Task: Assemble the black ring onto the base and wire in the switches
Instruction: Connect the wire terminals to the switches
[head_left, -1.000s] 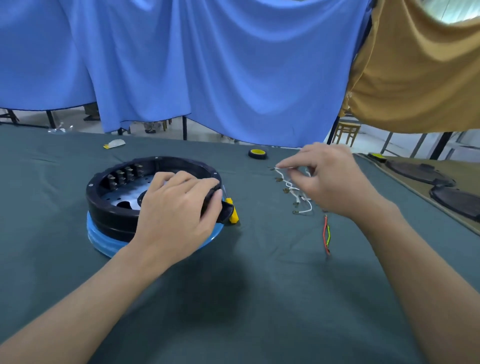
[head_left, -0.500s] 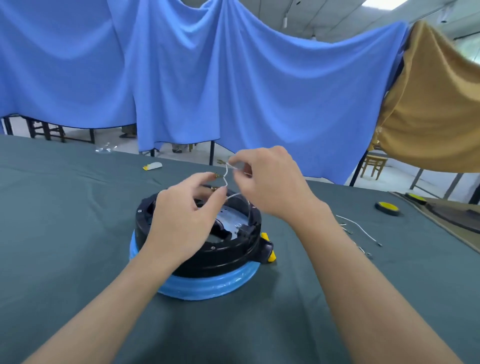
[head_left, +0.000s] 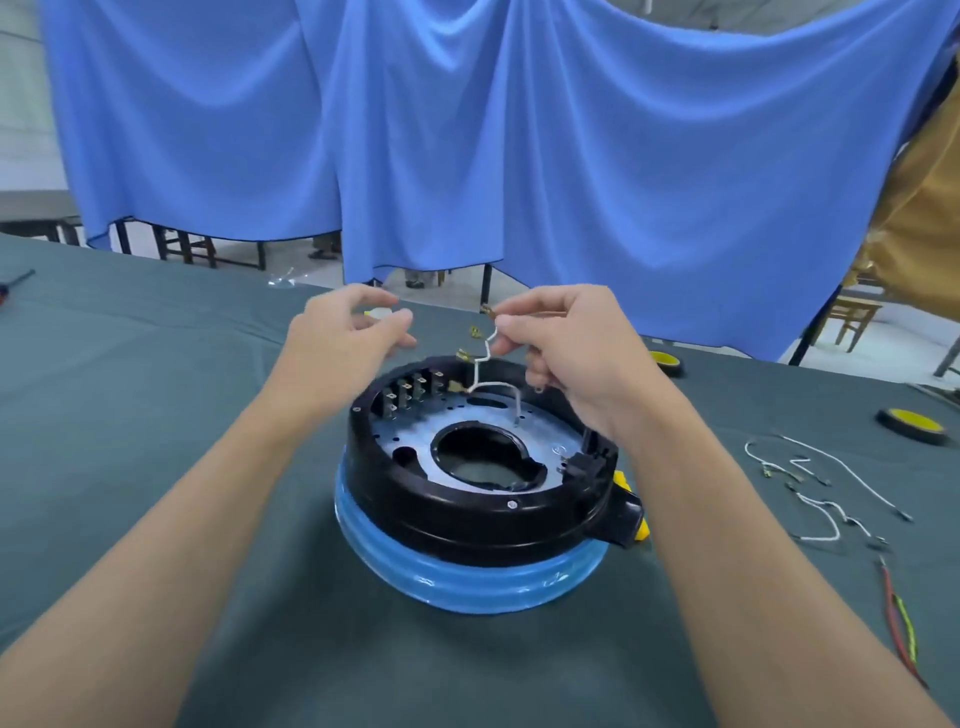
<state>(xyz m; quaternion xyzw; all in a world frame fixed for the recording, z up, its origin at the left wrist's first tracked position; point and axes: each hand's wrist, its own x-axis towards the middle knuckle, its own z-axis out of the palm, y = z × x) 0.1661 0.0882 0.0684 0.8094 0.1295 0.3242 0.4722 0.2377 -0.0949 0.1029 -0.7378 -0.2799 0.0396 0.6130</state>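
**Loose lead above the switches: where this could slip**

A blue curtain (head_left: 467, 130) hangs behind a table (head_left: 130, 415) covered in dark green cloth. The blue base (head_left: 467, 582) stands in the middle of the table. The black ring (head_left: 395, 488) is already seated on it, so the wiring looks like the work left to do.

Both hands hover over the far side of the ring. The right hand (head_left: 576, 348) pinches a kinked white wire (head_left: 485, 358) between thumb and forefinger, and the wire dangles down into the ring. The left hand (head_left: 337, 343) is blurred, with its fingers curled. I cannot tell whether it grips anything.

The switches (head_left: 410, 389) stand in a row inside the ring's far-left wall, just left of the hanging wire. Spare leads (head_left: 821, 488) lie well apart on the cloth to the right.

Risks, as I judge them:

- The wire carries several small brass terminals (head_left: 462, 356) and is held at only one point. A free end may swing and snag on a switch tab or drop through the plate's central opening.
- The tabs sit close together, so a terminal could be pushed onto the wrong one.
- Nothing braces the base, so a hard push on a terminal could shift it on the cloth.
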